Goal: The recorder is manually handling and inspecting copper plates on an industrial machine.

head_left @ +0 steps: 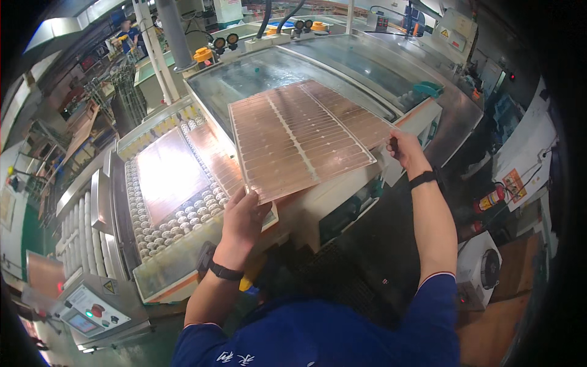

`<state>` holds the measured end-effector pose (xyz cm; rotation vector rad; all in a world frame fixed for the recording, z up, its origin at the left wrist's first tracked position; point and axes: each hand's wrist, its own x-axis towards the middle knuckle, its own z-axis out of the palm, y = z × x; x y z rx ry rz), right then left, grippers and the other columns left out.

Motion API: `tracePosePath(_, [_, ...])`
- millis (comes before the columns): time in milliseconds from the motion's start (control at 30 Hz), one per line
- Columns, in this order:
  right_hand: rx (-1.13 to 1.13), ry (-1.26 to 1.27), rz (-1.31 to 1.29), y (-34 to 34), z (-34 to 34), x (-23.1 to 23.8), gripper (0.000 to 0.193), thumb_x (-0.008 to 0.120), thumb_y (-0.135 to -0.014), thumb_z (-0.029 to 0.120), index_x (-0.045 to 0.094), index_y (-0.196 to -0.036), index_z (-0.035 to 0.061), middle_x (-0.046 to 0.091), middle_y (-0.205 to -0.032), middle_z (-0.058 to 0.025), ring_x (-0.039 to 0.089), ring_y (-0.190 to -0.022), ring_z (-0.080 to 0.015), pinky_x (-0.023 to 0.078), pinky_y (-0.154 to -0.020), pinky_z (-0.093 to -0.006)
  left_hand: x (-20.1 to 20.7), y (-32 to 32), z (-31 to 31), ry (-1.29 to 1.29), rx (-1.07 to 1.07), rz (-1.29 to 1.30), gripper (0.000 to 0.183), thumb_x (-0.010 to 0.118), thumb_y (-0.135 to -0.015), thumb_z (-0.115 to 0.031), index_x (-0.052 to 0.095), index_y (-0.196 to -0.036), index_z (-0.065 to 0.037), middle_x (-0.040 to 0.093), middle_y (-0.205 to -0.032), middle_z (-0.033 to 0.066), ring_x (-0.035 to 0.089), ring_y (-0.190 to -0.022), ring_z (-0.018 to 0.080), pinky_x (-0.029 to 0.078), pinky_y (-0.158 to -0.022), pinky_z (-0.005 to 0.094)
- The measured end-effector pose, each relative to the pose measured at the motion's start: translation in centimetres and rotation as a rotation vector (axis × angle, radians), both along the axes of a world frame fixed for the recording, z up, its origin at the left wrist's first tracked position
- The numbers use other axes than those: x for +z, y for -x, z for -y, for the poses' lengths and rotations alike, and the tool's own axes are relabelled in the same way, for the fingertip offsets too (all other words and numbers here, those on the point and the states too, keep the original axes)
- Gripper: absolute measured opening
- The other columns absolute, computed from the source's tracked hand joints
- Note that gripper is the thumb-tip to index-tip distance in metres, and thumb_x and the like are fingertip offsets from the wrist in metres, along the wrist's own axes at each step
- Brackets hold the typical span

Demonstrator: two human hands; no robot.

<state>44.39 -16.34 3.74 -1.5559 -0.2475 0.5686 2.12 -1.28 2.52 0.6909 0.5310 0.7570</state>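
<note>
Two copper-coloured circuit board panels with pale printed lines overlap in front of me, tilted above the machine. The nearer panel (275, 144) covers part of the farther panel (345, 110). My left hand (240, 217) is closed on the nearer panel's near-left corner, thumb on top. At the right, my right hand (405, 150) has its fingers curled and pinches the farther panel's right corner. Whether the panels touch each other I cannot tell. Below and left, a shiny panel (170, 174) lies on white rollers (183, 224), with another copper panel (214, 153) beside it.
Clear covers (330, 55) top the wet machine beyond the panels. A control box (92, 312) with a lit green button stands at lower left. Right of me are a fire extinguisher (491, 199) and a white box (480, 269). Another person (128, 40) stands far left.
</note>
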Motion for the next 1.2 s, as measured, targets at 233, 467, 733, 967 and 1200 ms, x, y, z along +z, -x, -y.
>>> tracePosePath(233, [-0.177,0.530,1.193,-4.1,-2.6,-0.9,0.045,0.065,-0.087,0.043,0.066,-0.102,0.0009,0.070,-0.095,-0.0185,0.064,-0.093,-0.0403,0.049,-0.081,-0.0484,-3.8,0.8,-1.8,0.145,0.008,0.110,0.015,0.056,-0.098,-0.012,0.054,-0.112,-0.007,0.056,-0.085,0.0024,0.058,-0.078,0.0176,0.050,-0.076,0.0342])
tracePosePath(467, [-0.029,0.770,1.269,-1.5,-7.7,0.7,0.056,0.063,-0.086,0.052,0.067,-0.109,0.0009,0.067,-0.109,-0.0252,0.061,-0.107,-0.0431,0.048,-0.091,-0.0490,-5.5,4.8,-1.1,0.057,-0.028,0.030,0.027,0.052,-0.103,-0.018,0.052,-0.126,-0.003,0.066,-0.112,0.0165,0.067,-0.102,0.0277,0.055,-0.080,0.0334])
tracePosePath(733, [0.185,0.809,1.089,1.0,-9.1,1.7,0.046,0.060,-0.087,0.049,0.068,-0.097,0.0042,0.071,-0.091,-0.0199,0.068,-0.093,-0.0380,0.052,-0.080,-0.0451,-13.1,12.2,-4.3,-0.389,0.295,-0.491,0.029,0.055,-0.100,-0.011,0.056,-0.125,0.003,0.068,-0.111,0.0118,0.066,-0.098,0.0175,0.052,-0.086,0.0293])
tracePosePath(967, [0.178,0.828,1.095,-1.3,-9.2,0.5,0.044,0.057,-0.088,0.050,0.069,-0.103,0.0094,0.072,-0.096,-0.0140,0.068,-0.091,-0.0343,0.050,-0.079,-0.0438,-16.2,14.1,-4.3,-1.088,0.522,-1.020,0.029,0.064,-0.089,-0.013,0.060,-0.114,0.001,0.068,-0.105,0.0189,0.065,-0.099,0.0359,0.052,-0.086,0.0391])
tracePosePath(1200, [0.258,0.893,1.026,-4.8,-9.8,-1.3,0.061,0.052,-0.091,0.054,0.061,-0.122,0.0029,0.068,-0.111,-0.0221,0.063,-0.106,-0.0395,0.048,-0.087,-0.0443,-14.6,14.5,-3.2,-1.195,0.468,-1.042,0.032,0.065,-0.086,-0.015,0.062,-0.114,0.000,0.065,-0.106,0.0198,0.060,-0.103,0.0396,0.049,-0.089,0.0451])
